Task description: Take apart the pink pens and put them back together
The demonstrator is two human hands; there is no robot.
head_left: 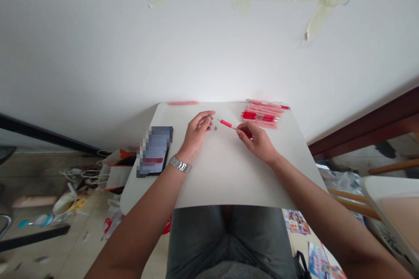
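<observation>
Right hand (258, 141) just nearer than pile of pens (262, 113), grasping red pen (229, 125), tip aimed away from pile. Left hand (196, 133) farther left of pile, fingertips pinched; contents not discernible. Small dark part (215, 128) between both. Phone (155, 150) well left of pile.

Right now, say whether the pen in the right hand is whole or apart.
Likely apart: a thin bare tip juts from the red pen; a small grey piece lies loose beside it.
</observation>
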